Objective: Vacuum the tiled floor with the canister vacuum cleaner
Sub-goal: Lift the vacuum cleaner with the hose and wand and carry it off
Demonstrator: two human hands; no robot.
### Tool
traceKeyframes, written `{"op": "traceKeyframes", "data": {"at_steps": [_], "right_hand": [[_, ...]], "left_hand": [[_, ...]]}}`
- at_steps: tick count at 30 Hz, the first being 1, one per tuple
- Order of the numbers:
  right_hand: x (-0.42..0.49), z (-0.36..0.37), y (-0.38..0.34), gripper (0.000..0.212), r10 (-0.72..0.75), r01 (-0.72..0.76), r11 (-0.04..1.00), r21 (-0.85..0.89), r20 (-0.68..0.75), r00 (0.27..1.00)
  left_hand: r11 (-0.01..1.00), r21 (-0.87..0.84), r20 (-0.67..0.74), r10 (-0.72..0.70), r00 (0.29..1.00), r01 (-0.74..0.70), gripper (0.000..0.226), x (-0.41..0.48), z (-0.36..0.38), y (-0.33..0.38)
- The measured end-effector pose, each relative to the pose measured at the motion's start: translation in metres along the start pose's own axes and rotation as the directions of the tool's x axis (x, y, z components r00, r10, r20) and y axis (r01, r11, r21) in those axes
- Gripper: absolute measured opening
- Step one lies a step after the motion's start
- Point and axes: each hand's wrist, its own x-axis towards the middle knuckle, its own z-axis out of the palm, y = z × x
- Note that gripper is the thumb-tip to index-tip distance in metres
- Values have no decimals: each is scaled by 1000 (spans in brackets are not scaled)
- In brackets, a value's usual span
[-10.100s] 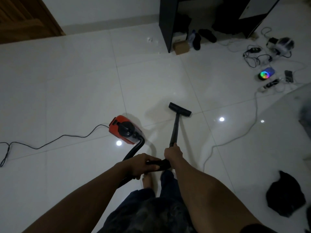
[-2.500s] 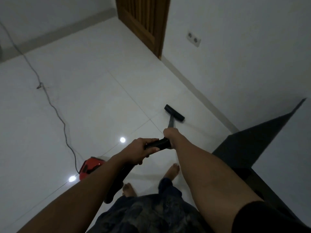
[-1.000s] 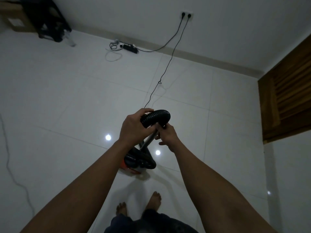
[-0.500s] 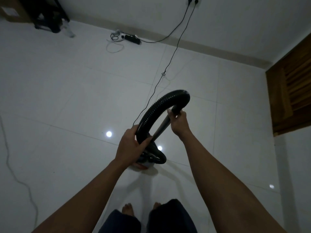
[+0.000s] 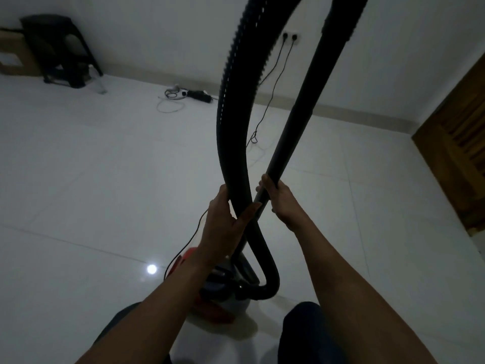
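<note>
Left hand (image 5: pixel 225 227) wrapped round ribbed hose (image 5: pixel 233 122), right hand (image 5: pixel 278 200) clasping rigid wand (image 5: pixel 301 111), both raised above red canister vacuum (image 5: pixel 223 282) on tiled floor (image 5: pixel 105 179).

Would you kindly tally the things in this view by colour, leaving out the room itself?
Black: 4 - hose, wand, stool, power strip
Red: 1 - canister
Brown: 2 - cardboard box, wooden door
Total: 7
</note>
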Motion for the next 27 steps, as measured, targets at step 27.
{"op": "traceKeyframes", "data": {"at_steps": [27], "right_hand": [[36, 60, 119, 45, -201, 163, 965, -208, -182, 962]], "left_hand": [[913, 273, 165, -355, 920, 303, 77, -4, -11, -174]]}}
